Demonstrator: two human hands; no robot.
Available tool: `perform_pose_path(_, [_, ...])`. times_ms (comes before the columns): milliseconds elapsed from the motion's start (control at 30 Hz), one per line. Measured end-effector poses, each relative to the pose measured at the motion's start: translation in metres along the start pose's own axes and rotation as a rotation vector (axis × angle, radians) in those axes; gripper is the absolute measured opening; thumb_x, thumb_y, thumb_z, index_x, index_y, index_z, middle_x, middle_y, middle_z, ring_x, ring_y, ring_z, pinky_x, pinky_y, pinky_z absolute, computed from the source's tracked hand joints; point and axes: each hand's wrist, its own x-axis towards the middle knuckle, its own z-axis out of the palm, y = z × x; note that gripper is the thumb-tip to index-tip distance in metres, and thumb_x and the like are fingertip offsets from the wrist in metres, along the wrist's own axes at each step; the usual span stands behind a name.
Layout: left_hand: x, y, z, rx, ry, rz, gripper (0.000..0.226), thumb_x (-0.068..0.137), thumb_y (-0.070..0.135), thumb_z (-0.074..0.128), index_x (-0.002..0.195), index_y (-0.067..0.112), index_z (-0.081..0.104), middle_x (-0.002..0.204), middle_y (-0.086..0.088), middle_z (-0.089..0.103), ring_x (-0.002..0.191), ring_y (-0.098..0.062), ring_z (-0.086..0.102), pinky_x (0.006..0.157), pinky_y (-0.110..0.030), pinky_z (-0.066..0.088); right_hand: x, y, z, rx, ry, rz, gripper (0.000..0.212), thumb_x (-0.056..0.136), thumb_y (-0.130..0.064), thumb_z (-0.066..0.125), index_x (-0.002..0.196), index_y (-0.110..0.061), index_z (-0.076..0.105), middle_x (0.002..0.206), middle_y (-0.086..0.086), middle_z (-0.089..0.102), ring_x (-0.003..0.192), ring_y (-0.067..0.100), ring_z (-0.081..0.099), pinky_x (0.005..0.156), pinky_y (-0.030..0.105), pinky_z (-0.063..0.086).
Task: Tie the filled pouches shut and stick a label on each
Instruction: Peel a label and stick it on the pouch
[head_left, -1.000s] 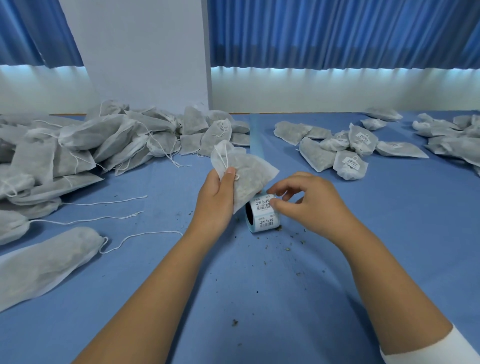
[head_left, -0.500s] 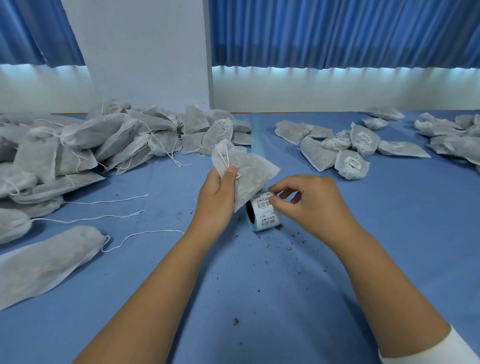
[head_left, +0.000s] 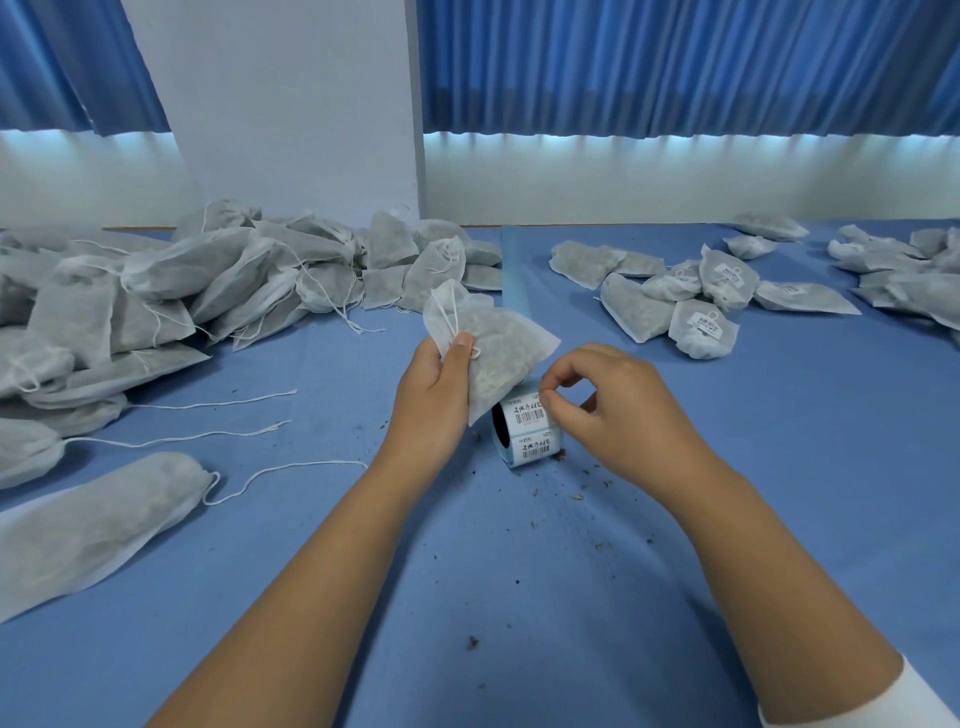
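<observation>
My left hand (head_left: 431, 400) holds a filled white pouch (head_left: 498, 353) up above the blue table, thumb pressed on its tied neck and string. Just below the pouch a roll of printed barcode labels (head_left: 527, 434) stands on its edge on the table. My right hand (head_left: 608, 410) is at the roll's right side, thumb and forefinger pinching the edge of the top label. A blue strip of bare label backing (head_left: 515, 270) trails from the roll toward the back of the table.
A big heap of unlabelled pouches (head_left: 156, 296) with loose strings fills the left side. One long untied pouch (head_left: 98, 519) lies near left. Labelled pouches (head_left: 696, 306) lie at the back right, more at the far right (head_left: 914, 270). Herb crumbs dot the table (head_left: 519, 623).
My right hand's fingers have closed in on the edge of the top label on the roll. The left hand and pouch have stayed almost still.
</observation>
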Motion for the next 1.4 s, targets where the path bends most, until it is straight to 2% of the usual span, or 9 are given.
perform_pose_path(200, [0.001,0.000,-0.001,-0.012,0.007,-0.027,0.020,0.104,0.041,0.043,0.105,0.028,0.058,0.100,0.013,0.065,0.088,0.003,0.059,0.060,-0.006,0.041,-0.001,0.000,0.000,0.148,-0.123,0.052,0.011,0.098,-0.025,0.046,0.088,-0.030,0.047,0.111,-0.011,0.061,0.097,0.004,0.056,0.084,0.032,0.049])
perform_pose_path(367, [0.004,-0.002,-0.002,-0.047,0.021,-0.051,0.024,0.105,0.039,0.042,0.114,0.025,0.059,0.103,0.015,0.064,0.093,0.003,0.059,0.070,-0.015,0.041,-0.001,0.001,-0.004,0.337,-0.171,0.105,0.013,0.100,-0.020,0.043,0.088,-0.021,0.048,0.120,-0.010,0.063,0.110,-0.007,0.054,0.091,0.016,0.046])
perform_pose_path(433, [0.004,-0.002,-0.002,-0.064,0.018,-0.064,0.028,0.105,0.039,0.042,0.118,0.022,0.061,0.108,0.011,0.066,0.097,-0.001,0.061,0.073,-0.016,0.043,0.000,0.003,-0.007,0.455,-0.176,0.172,0.013,0.099,-0.017,0.042,0.088,-0.017,0.050,0.119,0.001,0.067,0.111,-0.006,0.057,0.098,0.025,0.047])
perform_pose_path(500, [0.004,-0.003,-0.002,-0.076,0.010,-0.080,0.028,0.104,0.039,0.043,0.115,0.022,0.062,0.110,0.008,0.068,0.100,-0.005,0.063,0.074,-0.018,0.044,0.000,0.004,-0.009,0.577,-0.152,0.251,0.014,0.098,-0.016,0.043,0.088,-0.014,0.052,0.115,0.004,0.070,0.111,0.001,0.061,0.101,0.042,0.048])
perform_pose_path(800, [0.006,0.002,-0.009,-0.186,0.062,0.031,0.021,0.099,0.033,0.057,0.082,0.023,0.063,0.076,0.015,0.066,0.070,-0.001,0.061,0.062,-0.016,0.046,0.004,0.004,-0.020,0.870,0.179,0.365,0.020,0.094,-0.009,0.044,0.078,-0.013,0.056,0.077,-0.014,0.073,0.082,-0.001,0.067,0.085,0.036,0.059])
perform_pose_path(967, [0.003,0.010,-0.017,-0.278,0.092,0.079,0.016,0.098,0.031,0.061,0.093,0.017,0.063,0.081,0.004,0.069,0.078,-0.013,0.065,0.069,-0.029,0.051,0.002,0.000,-0.023,1.057,0.203,0.277,0.022,0.088,-0.010,0.057,0.071,-0.022,0.064,0.087,-0.010,0.073,0.092,0.008,0.067,0.081,0.033,0.058])
perform_pose_path(1100, [-0.001,0.015,-0.022,-0.235,0.143,0.171,0.015,0.097,0.034,0.062,0.090,0.021,0.065,0.078,0.011,0.070,0.073,-0.005,0.065,0.068,-0.021,0.051,0.000,-0.004,-0.014,1.001,0.194,0.159,0.021,0.089,-0.002,0.064,0.093,-0.022,0.063,0.092,-0.011,0.068,0.091,0.007,0.066,0.087,0.035,0.056])
perform_pose_path(1233, [-0.001,0.016,-0.031,-0.143,0.201,0.215,0.026,0.091,0.046,0.061,0.088,0.021,0.064,0.082,-0.001,0.067,0.073,-0.010,0.060,0.069,-0.031,0.047,-0.004,-0.009,-0.005,0.870,0.110,0.126,0.033,0.081,-0.014,0.071,0.108,-0.032,0.063,0.112,-0.007,0.069,0.106,0.008,0.065,0.099,0.040,0.050])
perform_pose_path(1400, [0.001,0.022,-0.033,-0.222,0.171,0.137,0.015,0.097,0.032,0.062,0.086,0.023,0.063,0.068,0.017,0.064,0.064,0.000,0.060,0.060,-0.017,0.047,-0.005,-0.014,0.001,0.748,0.106,0.093,0.040,0.084,-0.019,0.072,0.111,-0.046,0.061,0.127,-0.014,0.058,0.109,0.001,0.061,0.094,0.031,0.050])
